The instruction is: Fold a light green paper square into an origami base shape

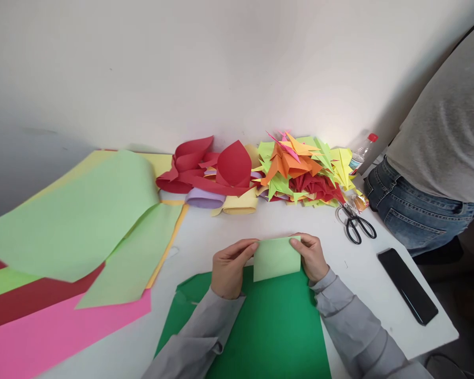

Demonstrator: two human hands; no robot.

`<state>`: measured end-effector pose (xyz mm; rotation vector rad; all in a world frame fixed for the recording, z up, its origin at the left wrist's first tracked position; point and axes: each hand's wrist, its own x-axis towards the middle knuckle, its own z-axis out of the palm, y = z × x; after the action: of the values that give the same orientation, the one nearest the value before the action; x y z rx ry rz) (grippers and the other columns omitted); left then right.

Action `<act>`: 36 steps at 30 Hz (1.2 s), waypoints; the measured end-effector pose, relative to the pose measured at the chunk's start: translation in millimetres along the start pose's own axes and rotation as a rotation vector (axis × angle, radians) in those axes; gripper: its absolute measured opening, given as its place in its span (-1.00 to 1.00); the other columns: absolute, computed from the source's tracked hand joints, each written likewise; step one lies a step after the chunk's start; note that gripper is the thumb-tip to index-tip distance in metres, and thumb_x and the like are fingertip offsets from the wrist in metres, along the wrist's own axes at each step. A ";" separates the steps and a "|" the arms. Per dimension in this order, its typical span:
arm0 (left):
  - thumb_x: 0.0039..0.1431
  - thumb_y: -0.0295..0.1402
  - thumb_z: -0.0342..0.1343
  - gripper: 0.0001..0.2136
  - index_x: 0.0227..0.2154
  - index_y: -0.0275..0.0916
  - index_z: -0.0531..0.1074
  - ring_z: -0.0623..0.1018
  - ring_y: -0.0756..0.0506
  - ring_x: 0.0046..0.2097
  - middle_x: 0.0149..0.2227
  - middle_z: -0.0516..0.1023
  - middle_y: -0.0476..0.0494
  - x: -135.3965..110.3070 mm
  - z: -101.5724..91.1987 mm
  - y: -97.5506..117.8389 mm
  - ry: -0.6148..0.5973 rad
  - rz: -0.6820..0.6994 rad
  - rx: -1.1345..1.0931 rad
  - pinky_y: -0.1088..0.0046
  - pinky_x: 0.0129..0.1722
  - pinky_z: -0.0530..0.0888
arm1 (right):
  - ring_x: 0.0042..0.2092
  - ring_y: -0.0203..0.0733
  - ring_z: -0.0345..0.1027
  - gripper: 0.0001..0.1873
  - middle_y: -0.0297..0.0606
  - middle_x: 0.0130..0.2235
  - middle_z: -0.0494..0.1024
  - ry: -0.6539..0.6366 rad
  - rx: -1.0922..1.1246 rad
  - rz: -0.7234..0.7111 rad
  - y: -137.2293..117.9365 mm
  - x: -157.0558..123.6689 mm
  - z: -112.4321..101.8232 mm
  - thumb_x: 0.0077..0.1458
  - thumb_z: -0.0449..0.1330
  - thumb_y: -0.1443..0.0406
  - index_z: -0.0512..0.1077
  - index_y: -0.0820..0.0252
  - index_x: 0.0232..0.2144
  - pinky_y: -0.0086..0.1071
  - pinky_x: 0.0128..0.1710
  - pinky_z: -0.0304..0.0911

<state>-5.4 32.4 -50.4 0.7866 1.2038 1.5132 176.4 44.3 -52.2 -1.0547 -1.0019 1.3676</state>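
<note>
Above the green sheet (276, 326), near the middle of the table (205, 231), a small pale green paper (277, 259) is held up betw. two hands. The left hand (229, 268) pinches its upper left corner w/ thumb & fingers; the grip is narrow. The right hand (311, 257) holds the upper right corner in the same manner, w/ the thumb on the face of the paper. Whether its lower edge touches the green sheet, I cannot tell. Both forearms wear grey sleeves (347, 321).

On the left side lies a stack of big sheets: a large pale green sheet (87, 210), curved, on top, & a pink sheet (82, 331) nearest to the viewer. By the wall (221, 68) are red curled papers (235, 166), w/ a purple loop (205, 198) & a yellow loop (237, 204) just in front. To the right of them is a pile of folded paper pcs (292, 163) in diff. colours, incl. orange, yellow & red. Scissors w/ black handles (355, 225) lie near this pile; a black phone (408, 287) lies by the right table edge. Behind the scissors is a bottle w/ red cap (364, 152). At far right, a person in grey top & jeans (442, 126) is beside the table.
</note>
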 end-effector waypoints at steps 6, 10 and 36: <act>-0.23 -0.22 0.35 -0.81 -0.56 -0.24 0.61 0.53 -0.12 -0.40 -0.45 0.62 -0.16 -1.9 -0.7 -1.2 -0.090 -0.002 0.062 0.42 -0.47 0.46 | -0.42 -0.29 0.32 -0.80 -0.31 -0.42 0.56 -0.025 -0.016 -0.014 1.6 1.2 -3.6 -0.16 0.38 0.17 0.58 0.16 -0.46 -0.43 -0.41 0.21; -0.20 -0.20 0.33 -0.78 -0.54 -0.27 0.61 0.53 -0.12 -0.39 -0.44 0.62 -0.18 -1.7 -3.0 -4.6 -0.120 0.003 0.111 0.44 -0.47 0.45 | -0.42 -0.30 0.32 -0.82 -0.30 -0.42 0.55 -0.064 -0.074 -0.044 0.1 0.7 -4.6 -0.10 0.35 0.17 0.58 0.15 -0.44 -0.44 -0.42 0.22; -0.17 -0.28 0.30 -0.87 -0.55 -0.23 0.59 0.52 -0.11 -0.36 -0.44 0.61 -0.10 -1.4 -3.8 4.9 -0.120 0.062 0.160 0.44 -0.39 0.45 | -0.42 -0.23 0.42 -0.83 -0.20 -0.44 0.58 -0.193 -0.516 -0.375 -1.9 -3.1 -2.6 -0.02 0.30 0.22 0.59 0.19 -0.38 -0.38 -0.42 0.33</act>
<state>-10.0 30.0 -46.7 1.0148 1.2302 1.4102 179.5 41.4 -50.9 -1.0427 -1.6636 0.9316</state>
